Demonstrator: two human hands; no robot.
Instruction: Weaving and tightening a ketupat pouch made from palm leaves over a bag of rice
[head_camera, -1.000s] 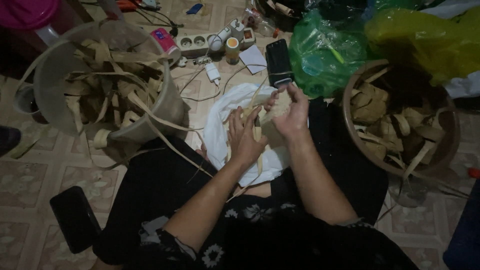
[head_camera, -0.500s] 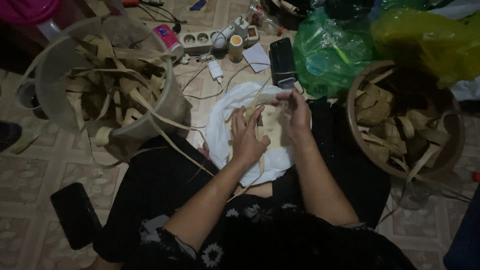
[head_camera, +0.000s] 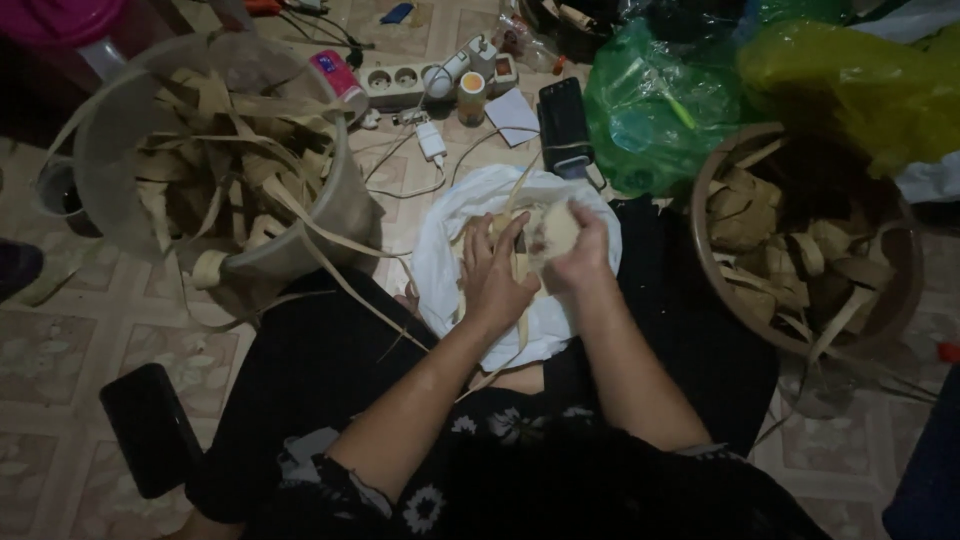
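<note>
The floor (head_camera: 70, 360) is patterned tile in dim light, crowded on every side: a pale plastic bucket (head_camera: 330, 215) to the left, stuffed with long tan leaf strips that spill over its rim, and a brown round basket (head_camera: 705, 270) to the right holding folded leaf pieces. Toward the top lie a white power strip (head_camera: 395, 80) with a charger plugged in, a dark phone (head_camera: 562, 125), a green plastic bag (head_camera: 650, 110) and a yellow one (head_camera: 850, 80); another dark phone (head_camera: 150, 428) rests on the tile at lower left. The person sits with black cloth over the lap, and a white cloth (head_camera: 445, 250) is spread on it between bucket and basket. Over that cloth the right hand (head_camera: 575, 250) curls its fingers around a small pale leaf packet (head_camera: 555, 232) — the packet sits in the grip, thumb side toward the other hand. The left hand (head_camera: 495, 275) lies just beside it, fingers loosely spread and laid on the tan strips (head_camera: 520, 200) that trail from the packet — whether they pinch a strip cannot be told.
</note>
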